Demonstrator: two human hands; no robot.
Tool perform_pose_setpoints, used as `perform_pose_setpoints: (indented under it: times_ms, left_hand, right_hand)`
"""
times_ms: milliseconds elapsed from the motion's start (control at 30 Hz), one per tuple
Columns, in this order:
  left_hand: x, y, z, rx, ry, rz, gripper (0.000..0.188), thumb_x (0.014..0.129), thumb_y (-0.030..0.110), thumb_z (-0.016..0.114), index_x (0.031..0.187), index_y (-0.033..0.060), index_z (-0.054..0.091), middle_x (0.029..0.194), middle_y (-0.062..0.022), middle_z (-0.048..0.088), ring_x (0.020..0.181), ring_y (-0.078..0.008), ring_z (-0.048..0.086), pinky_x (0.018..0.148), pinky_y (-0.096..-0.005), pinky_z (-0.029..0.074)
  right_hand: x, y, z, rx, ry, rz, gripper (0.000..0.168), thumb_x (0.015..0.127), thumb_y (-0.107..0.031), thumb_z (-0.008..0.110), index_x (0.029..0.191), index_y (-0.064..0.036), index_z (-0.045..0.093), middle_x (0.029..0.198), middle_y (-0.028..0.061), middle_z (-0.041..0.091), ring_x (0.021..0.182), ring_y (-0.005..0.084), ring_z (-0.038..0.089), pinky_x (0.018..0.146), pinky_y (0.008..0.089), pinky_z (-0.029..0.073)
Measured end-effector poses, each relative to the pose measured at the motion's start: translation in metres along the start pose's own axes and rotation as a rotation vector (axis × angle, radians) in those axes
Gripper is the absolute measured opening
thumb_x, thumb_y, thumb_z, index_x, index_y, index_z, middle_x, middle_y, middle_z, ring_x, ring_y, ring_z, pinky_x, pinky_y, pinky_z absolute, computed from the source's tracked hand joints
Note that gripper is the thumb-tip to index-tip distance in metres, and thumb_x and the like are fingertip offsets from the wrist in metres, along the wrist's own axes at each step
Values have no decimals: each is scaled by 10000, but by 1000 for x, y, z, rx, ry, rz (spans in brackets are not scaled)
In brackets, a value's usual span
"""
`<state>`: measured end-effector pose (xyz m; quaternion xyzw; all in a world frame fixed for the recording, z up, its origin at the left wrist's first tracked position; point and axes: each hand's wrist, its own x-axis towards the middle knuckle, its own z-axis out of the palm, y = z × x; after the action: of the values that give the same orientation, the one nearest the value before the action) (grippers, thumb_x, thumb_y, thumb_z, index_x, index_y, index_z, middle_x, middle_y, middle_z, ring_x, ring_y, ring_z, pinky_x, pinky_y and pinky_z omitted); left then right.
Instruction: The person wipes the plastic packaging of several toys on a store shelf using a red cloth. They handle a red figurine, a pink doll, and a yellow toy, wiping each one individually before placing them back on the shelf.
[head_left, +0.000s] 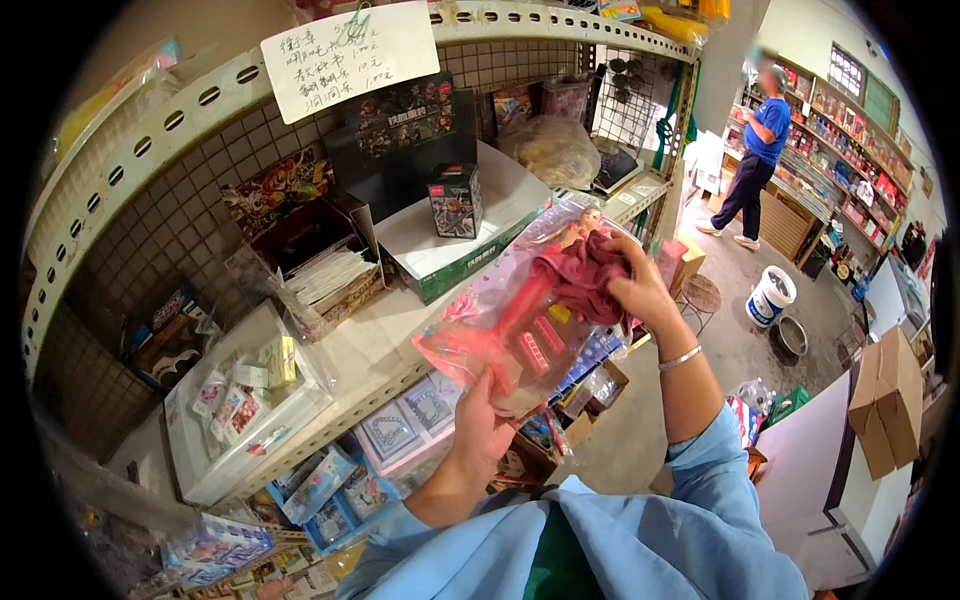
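My left hand (484, 431) grips the lower end of a clear-fronted toy package (487, 322), tilted in front of the metal shelf. Through its plastic show a doll (590, 219) at the top, a pink-red fishtail shape (499, 330) and small pink pieces (538, 345). My right hand (639, 285) is closed on a crumpled dark red cloth (581, 274), which lies against the upper part of the package and hides some of it.
The shelf (360, 367) bears a small black box (455, 201), an open card box (330, 292) and a white tray (300, 397) of small packets. Blue bins (352, 510) stand below. At right are a bucket (771, 296), a stool (701, 292), a cardboard box (886, 401) and a person (761, 150).
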<state>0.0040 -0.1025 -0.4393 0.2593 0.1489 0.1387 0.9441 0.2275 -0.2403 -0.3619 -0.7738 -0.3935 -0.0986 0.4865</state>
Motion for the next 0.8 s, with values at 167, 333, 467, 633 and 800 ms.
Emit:
perform_pose_setpoints:
  times_ms: [167,333,467,633,800]
  left_hand:
    - [-1,-3,2,-2,57,16,372,959,346,319,1215,121,466,1188,-66,537,1062,-286,542,776,-510,492]
    - [-5,-1,7,22,37,25,383,956,354,331,1233,121,458,1202,-69,529,1065,-294,539,783,-519,486]
    - [-6,-4,4,50,27,30,381,958,352,328,1244,133,451,1222,-66,516,1072,-303,533,772,-529,488]
    - [-6,-6,1,61,16,34,370,959,337,335,1263,152,434,1239,-60,503,1093,-301,520,763,-539,488]
    - [-2,-11,-3,94,55,133,380,954,312,362,1272,113,418,1233,-74,503,1089,-296,524,771,-528,492]
  right_hand:
    - [0,-45,14,-437,-208,-454,344,742,-194,647,1076,-124,609,1246,134,475,1118,323,471,882,373,452]
    - [25,-27,8,-607,-319,-396,219,783,-221,611,983,-139,641,1109,76,556,945,310,565,783,391,492]
    - [62,21,-13,-957,-344,-318,152,775,-182,566,883,-126,657,922,89,593,842,296,597,708,392,502]
    - [82,31,-20,-991,-309,-328,128,744,-204,580,810,-122,653,886,75,594,866,286,579,705,378,498]
    - [76,-4,6,-925,-537,-351,142,678,-189,590,756,-95,664,821,125,635,796,314,612,677,402,501]
